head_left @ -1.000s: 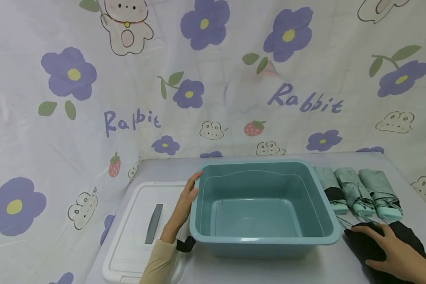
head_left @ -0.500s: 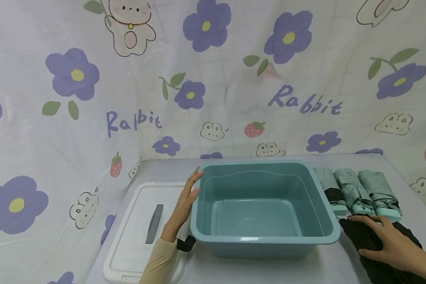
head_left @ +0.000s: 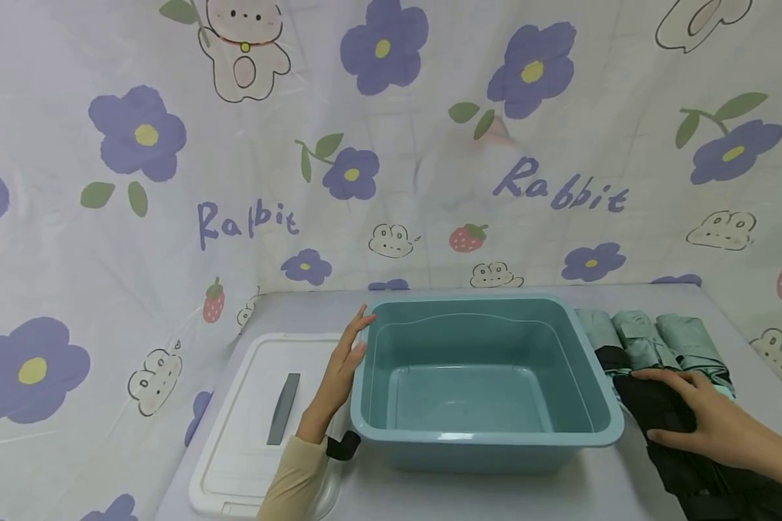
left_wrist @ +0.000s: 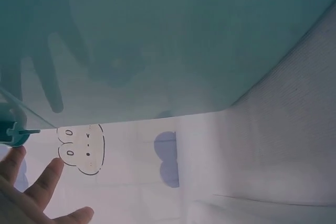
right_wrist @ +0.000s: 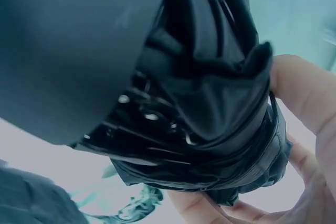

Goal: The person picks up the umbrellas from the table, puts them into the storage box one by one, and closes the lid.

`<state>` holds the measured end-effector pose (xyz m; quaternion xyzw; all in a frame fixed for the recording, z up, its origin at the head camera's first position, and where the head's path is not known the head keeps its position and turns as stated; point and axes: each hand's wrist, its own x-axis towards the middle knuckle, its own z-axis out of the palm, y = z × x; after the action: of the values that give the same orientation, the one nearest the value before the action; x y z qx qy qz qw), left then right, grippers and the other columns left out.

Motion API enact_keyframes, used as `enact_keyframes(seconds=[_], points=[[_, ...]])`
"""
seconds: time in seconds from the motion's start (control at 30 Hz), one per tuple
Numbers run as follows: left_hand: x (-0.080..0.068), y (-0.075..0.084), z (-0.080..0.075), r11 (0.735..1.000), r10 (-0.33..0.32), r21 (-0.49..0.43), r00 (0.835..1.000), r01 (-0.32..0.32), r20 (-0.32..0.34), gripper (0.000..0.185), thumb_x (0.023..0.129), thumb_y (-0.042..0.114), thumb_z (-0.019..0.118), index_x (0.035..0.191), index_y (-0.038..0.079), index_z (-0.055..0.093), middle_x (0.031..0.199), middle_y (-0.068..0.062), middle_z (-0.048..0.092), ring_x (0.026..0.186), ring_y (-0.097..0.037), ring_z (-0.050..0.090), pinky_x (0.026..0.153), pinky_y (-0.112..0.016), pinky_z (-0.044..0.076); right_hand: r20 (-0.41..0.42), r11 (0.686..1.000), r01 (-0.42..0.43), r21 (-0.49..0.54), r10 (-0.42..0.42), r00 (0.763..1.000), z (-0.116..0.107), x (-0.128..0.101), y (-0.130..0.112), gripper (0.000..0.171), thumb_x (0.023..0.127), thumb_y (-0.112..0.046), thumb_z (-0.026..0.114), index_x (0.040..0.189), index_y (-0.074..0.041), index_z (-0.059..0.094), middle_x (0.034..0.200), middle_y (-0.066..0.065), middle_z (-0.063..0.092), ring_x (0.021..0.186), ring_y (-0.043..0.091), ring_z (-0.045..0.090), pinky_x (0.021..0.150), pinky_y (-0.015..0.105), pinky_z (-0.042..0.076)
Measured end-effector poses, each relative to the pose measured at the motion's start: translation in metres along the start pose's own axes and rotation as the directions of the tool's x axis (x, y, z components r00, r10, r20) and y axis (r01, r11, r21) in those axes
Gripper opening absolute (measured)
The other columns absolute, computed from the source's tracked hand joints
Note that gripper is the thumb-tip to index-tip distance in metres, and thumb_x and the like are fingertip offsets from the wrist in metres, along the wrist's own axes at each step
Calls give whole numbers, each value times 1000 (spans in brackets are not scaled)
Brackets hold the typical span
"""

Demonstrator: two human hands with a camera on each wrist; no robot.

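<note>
The right hand grasps the black folded umbrella at the worktop's near right; a firm, even grip should contain its loose fabric. The left hand lies straight-fingered along the teal tub's left side.

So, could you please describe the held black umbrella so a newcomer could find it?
Find the large blue-green bin. Right of it, in front of three pale green bundles, is the umbrella: unlike them, black and gripped by the right hand.
</note>
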<state>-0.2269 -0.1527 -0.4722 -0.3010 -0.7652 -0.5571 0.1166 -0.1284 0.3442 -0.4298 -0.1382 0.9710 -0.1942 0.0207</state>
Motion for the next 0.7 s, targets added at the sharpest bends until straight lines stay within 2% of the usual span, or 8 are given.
enact_keyframes(seconds=[0.2,0.33,0.43,0.63,0.7], points=[[-1,-24,0,1000,-3,21,1000,4,-21,44,101,24,33,143,12,34,155,-5,18,143,-23,14,108,-59,15,-17,1000,17,-16,-17,1000,-16,9,-10,83,70,-33,79,136,-9,34,118,39,36,98,58,44,62,63,42],[-2,-29,2,1000,0,25,1000,1,-29,45,100,29,33,143,15,34,155,-2,19,143,-21,14,108,-59,15,-29,999,37,-9,-37,999,-26,14,-16,83,72,-30,78,137,-9,32,119,39,36,99,57,42,62,63,42],[-1,-25,2,1000,0,23,999,1,-34,44,100,23,32,143,12,34,154,-6,19,143,-22,14,108,-59,15,-38,999,55,-4,-55,998,-31,17,-20,82,72,-28,78,138,-9,32,120,37,39,99,52,43,63,62,42],[-1,5,0,1000,-3,9,1000,4,-23,44,98,10,32,140,-2,34,152,-20,18,140,-37,14,106,-63,14,-40,997,79,14,-79,996,-41,24,-27,80,73,-27,78,136,-6,34,121,35,41,95,47,47,59,49,45],[0,10,0,1000,-6,11,1000,7,-20,44,97,8,32,140,-3,33,152,-20,18,140,-39,14,106,-63,15,-40,996,82,22,-81,996,-45,27,-30,80,73,-27,78,137,-5,33,124,36,38,95,50,47,58,46,46]])
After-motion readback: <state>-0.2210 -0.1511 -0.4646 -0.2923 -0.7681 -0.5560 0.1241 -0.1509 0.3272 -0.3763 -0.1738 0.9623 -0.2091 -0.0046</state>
